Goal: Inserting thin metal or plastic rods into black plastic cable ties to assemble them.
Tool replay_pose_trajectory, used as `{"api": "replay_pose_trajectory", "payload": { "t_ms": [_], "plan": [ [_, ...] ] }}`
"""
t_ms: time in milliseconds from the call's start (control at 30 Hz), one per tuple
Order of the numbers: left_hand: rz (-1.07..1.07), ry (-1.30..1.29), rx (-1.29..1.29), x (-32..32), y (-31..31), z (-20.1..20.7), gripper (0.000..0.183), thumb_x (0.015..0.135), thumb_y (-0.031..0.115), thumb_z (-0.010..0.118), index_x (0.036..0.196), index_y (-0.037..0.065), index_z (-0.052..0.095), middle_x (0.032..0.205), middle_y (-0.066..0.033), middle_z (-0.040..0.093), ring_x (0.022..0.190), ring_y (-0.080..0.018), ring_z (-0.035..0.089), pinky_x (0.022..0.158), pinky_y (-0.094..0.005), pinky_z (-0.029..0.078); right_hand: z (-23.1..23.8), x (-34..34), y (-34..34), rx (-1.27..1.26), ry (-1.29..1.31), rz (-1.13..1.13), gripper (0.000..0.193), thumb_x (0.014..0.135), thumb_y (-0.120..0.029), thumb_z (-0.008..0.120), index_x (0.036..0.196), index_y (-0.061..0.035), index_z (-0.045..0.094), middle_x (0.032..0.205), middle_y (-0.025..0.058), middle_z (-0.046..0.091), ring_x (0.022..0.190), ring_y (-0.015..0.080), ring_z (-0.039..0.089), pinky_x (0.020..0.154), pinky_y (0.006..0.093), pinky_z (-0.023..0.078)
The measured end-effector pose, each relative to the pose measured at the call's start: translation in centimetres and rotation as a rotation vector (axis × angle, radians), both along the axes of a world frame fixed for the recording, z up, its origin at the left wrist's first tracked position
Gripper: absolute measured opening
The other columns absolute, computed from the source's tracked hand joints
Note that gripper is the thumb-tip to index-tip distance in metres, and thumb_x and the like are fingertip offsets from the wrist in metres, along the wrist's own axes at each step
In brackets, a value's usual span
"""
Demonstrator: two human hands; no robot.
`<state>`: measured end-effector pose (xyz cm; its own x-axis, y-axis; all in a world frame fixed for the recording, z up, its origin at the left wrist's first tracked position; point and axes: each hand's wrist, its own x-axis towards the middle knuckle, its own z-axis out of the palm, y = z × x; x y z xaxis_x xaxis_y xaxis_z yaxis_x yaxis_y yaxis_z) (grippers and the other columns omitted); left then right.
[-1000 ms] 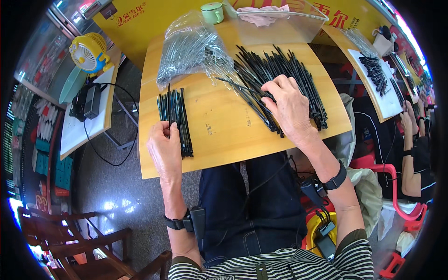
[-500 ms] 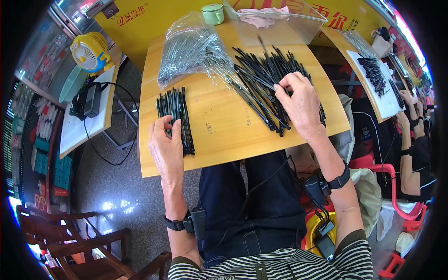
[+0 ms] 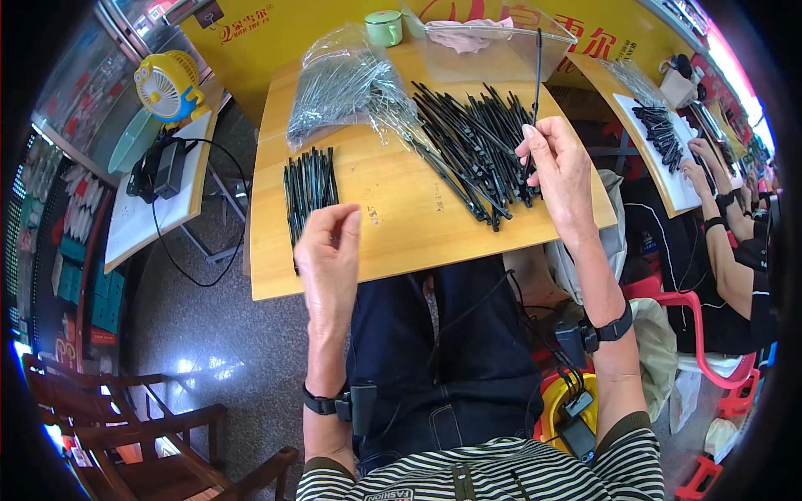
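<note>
My right hand is closed on a slim black stick, held upright with its tip above the table's far edge. Below and beside that hand lies a large loose heap of black sticks, pointing in mixed directions. On the table's left part, a smaller bundle of black sticks lies roughly parallel. Just in front of this bundle is my left hand, raised over the near edge. Its fingers curl loosely toward the thumb, and no stick shows in them. The hand covers part of the bundle's near end.
A clear bag of transparent sticks lies at the back of the wooden table. Behind are a green mug and a clear bin with a pink cloth. A co-worker's hands are at the right-hand table. A toy-like fan stands left.
My right hand has lifted a stick out of the heap, bringing it upright and to the right. My left hand has moved off the small bundle, rightward and nearer to me.
</note>
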<state>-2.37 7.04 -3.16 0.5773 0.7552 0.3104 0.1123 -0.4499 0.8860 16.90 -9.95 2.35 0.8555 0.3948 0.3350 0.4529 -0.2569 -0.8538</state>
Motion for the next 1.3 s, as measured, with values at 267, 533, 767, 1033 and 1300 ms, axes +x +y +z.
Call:
{"api": "replay_pose_trajectory", "payload": {
  "t_ms": [267,533,767,1033,1300],
  "plan": [
    [-0.585,0.011,-0.668,3.0,-6.8,-0.7,0.026,0.093,0.018,0.051,0.103,-0.004,0.060,0.082,-0.0049,0.062,0.071,-0.0080,0.058,0.061,-0.0184,0.046,-0.4,-2.7,-2.3,0.220,0.305,0.230,0.020,0.092,-0.022,0.052,0.086,-0.0035,0.052,0.077,0.0039,0.059,0.068,0.0071,0.055,0.055,0.0205,0.047],
    [-0.838,-0.219,-1.214,4.7,-8.1,-1.6,0.030,0.094,0.026,0.048,0.111,0.002,0.055,0.093,-0.0056,0.061,0.082,-0.0120,0.059,0.070,-0.0241,0.048,-0.4,-6.7,-4.5,0.093,0.507,0.414,0.014,0.088,-0.013,0.059,0.084,-0.0001,0.054,0.075,0.0019,0.057,0.062,0.0053,0.055,0.056,0.0193,0.047],
    [-0.797,-0.189,-1.202,3.1,-7.7,-2.3,0.016,0.089,0.015,0.056,0.102,0.007,0.053,0.093,-0.0029,0.061,0.086,-0.0129,0.060,0.076,-0.0280,0.049,-0.5,-7.3,-3.6,-0.070,0.342,0.507,0.012,0.084,-0.009,0.063,0.080,0.0014,0.059,0.069,0.0026,0.056,0.059,0.0060,0.052,0.054,0.0203,0.043],
    [-0.698,-0.428,-1.209,2.4,-6.2,-2.8,0.021,0.091,0.020,0.053,0.107,0.006,0.052,0.088,-0.0073,0.060,0.083,-0.0172,0.061,0.076,-0.0292,0.048,-0.2,-3.5,2.1,-0.153,0.128,0.394,0.018,0.084,-0.014,0.059,0.083,0.0037,0.059,0.066,0.0097,0.060,0.061,0.0127,0.059,0.057,0.0267,0.046],
    [-0.648,-0.402,-1.166,2.3,-6.3,-2.8,0.017,0.092,0.016,0.051,0.105,0.006,0.052,0.086,-0.0083,0.059,0.080,-0.0178,0.061,0.074,-0.0282,0.049,-4.0,1.7,7.8,-0.261,0.005,0.302,0.021,0.080,-0.013,0.054,0.093,0.0026,0.060,0.082,0.0181,0.064,0.079,0.0309,0.063,0.075,0.0369,0.047]
  ]
}}
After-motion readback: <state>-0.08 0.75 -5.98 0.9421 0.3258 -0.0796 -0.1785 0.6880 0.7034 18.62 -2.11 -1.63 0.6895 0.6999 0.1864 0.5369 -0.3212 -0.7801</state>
